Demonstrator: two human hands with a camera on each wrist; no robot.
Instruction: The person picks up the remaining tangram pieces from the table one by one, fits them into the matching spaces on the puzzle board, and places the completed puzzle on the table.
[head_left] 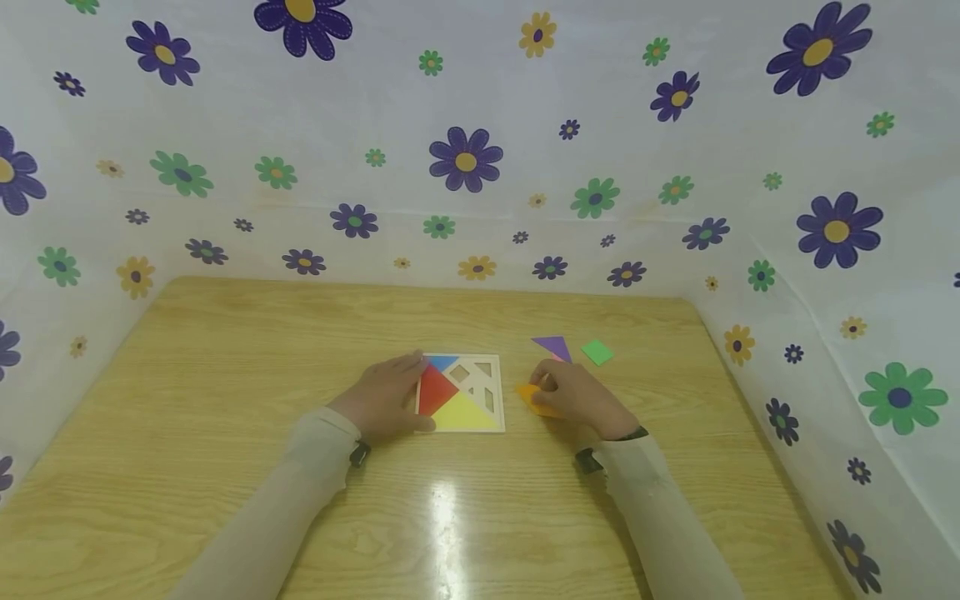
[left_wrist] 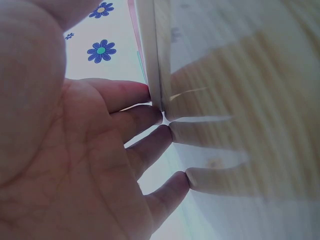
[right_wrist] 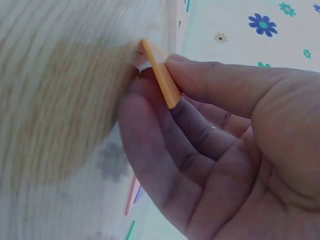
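Note:
In the head view my left hand (head_left: 386,396) rests along the left side of a square tangram tray (head_left: 502,400), thumb by its near corner. The left wrist view shows fairly straight fingers, fingertips at the tray's edge (left_wrist: 151,55) and on the table. Red (head_left: 435,390), yellow (head_left: 461,414) and blue (head_left: 441,362) pieces lie in the tray; several cut-outs show bare wood at its right. To the tray's right, my right hand (head_left: 581,396) pinches an orange tangram piece (right_wrist: 159,75) between thumb and fingers, tilted close over the table.
Beyond the right hand lie a purple triangle (head_left: 553,346) and a green tangram piece (head_left: 597,352); a pink bit shows beside the purple one, partly hidden by the hand. The wooden table (head_left: 247,367) is bordered by a flower-patterned white sheet (head_left: 390,100) at the back and sides.

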